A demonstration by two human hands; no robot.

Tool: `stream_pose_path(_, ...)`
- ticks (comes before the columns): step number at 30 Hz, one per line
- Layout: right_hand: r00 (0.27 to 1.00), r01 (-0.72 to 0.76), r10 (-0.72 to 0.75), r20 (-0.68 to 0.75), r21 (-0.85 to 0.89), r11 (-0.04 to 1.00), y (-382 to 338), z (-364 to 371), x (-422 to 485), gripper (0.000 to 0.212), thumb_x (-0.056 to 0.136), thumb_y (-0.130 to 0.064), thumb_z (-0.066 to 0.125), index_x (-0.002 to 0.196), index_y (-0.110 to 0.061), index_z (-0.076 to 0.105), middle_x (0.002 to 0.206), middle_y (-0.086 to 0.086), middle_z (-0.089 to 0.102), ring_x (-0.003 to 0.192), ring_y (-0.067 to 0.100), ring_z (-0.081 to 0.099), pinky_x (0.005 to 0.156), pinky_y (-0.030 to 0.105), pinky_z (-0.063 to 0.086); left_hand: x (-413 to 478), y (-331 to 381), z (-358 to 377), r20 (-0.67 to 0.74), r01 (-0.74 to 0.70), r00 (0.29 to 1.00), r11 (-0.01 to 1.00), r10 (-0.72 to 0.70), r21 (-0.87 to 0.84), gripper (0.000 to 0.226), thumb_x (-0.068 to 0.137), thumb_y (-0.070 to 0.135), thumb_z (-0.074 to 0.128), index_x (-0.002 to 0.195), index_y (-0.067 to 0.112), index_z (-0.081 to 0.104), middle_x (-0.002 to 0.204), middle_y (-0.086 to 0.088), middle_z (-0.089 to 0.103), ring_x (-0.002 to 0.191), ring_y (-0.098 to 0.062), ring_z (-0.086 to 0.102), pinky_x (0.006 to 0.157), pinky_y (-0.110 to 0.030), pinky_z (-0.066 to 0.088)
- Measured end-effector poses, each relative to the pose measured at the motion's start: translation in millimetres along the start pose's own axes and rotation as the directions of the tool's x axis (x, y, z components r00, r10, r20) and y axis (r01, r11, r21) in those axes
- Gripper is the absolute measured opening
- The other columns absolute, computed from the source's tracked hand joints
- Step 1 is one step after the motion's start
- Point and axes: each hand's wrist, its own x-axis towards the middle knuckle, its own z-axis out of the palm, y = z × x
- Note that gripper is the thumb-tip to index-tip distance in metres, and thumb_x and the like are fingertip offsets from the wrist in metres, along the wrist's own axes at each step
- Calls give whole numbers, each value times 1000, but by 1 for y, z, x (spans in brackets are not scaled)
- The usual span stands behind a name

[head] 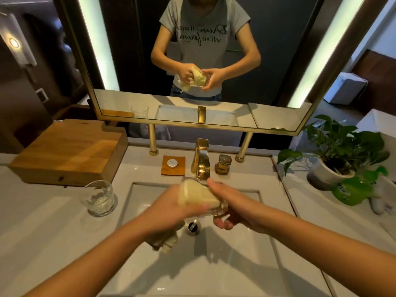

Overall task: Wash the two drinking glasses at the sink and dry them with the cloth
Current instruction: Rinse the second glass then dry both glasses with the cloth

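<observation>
A: Hands?
B: Both over the sink. Right hand has its fingers wrapped round a glass lying on its side, thumb on top, fingertips curled underneath.
A: Left?
B: Left hand grips the cloth — pale yellow, stuffed into the glass at its open end; blurred there, so exact finger shape unclear. A tail of cloth hangs below the left wrist.
A: Second glass?
B: The other glass stands upright on the counter, well left of the left fingers, just beside the sink edge — untouched.
A: Around them?
B: Gold faucet just beyond the fingertips, drain plug directly under the held glass. Wooden box behind the standing glass, potted plant far right of the right hand. Mirror shows the same two-handed hold.
</observation>
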Motion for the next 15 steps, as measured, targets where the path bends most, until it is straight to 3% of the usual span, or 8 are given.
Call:
stream_pose_path(1, 985, 155, -164, -46, -158, 975, 1, 1, -1, 55, 84, -63, 55, 121, -23, 44, 92, -4, 60, 60, 4, 59, 48, 14, 45, 4, 4, -6, 111, 186, 982, 900, -154, -395, 33, 78, 28, 68, 108, 14, 63, 98, -2, 68, 82, -14, 66, 76, -28, 54)
stream_pose_path(2, 934, 304, -350, -64, -370, 878, 1, -1, -1, 61, 81, -56, 65, 128, -27, 38, 102, -7, 59, 72, 0, 63, 55, 13, 48, 8, 4, -8, 252, 335, 942, 664, -221, -669, 30, 78, 23, 66, 104, 8, 62, 93, -6, 65, 81, -18, 63, 75, -31, 50)
stream_pose_path(4, 803, 460, -595, 10, -645, 610, 2, -7, 6, 79, 72, -50, 78, 134, -34, 31, 113, -12, 56, 89, -2, 62, 66, 13, 50, 12, 5, -7, 306, 386, 918, 396, -251, -833, 19, 79, 25, 58, 90, 10, 60, 79, -7, 60, 72, -20, 56, 70, -32, 45)
stream_pose_path(6, 739, 509, -672, 45, -692, 512, 4, -9, 8, 80, 66, -55, 79, 128, -39, 31, 113, -10, 56, 90, 4, 64, 68, 21, 56, 9, 10, -3, 287, 370, 926, 434, -246, -821, 19, 80, 29, 55, 83, 12, 60, 76, -7, 59, 71, -20, 56, 68, -32, 44)
stream_pose_path(8, 739, 510, -673, 31, -679, 528, 11, -7, 8, 73, 63, -57, 78, 117, -42, 31, 106, -12, 57, 88, 10, 66, 67, 28, 59, -1, 21, -3, 207, 303, 953, 655, -223, -692, 26, 75, 32, 66, 91, 11, 65, 81, -7, 69, 75, -20, 66, 69, -30, 53)
stream_pose_path(11, 773, 526, -631, -67, -487, 697, 22, 5, 7, 67, 64, -33, 87, 105, -40, 35, 94, -21, 60, 86, 5, 65, 65, 22, 55, -18, 33, -4, 24, 61, 998, 992, -58, -113, 33, 60, 34, 78, 88, 30, 61, 72, 9, 72, 59, 4, 65, 52, -12, 49)
stream_pose_path(13, 826, 488, -553, -107, -355, 797, 27, 12, 10, 62, 66, -12, 87, 102, -29, 39, 90, -22, 61, 80, -1, 62, 62, 17, 50, -21, 31, -4, -86, -17, 996, 985, 33, 172, 35, 64, 29, 80, 91, 36, 59, 80, 8, 71, 66, 5, 65, 57, -15, 53)
stream_pose_path(15, 844, 465, -528, -93, -363, 808, 16, 18, 8, 62, 68, -18, 86, 108, -29, 40, 100, -17, 59, 86, -1, 62, 64, 18, 52, -18, 23, -11, -63, 20, 998, 999, -22, -26, 39, 68, 22, 80, 102, 29, 63, 91, 1, 74, 82, -5, 69, 73, -25, 58)
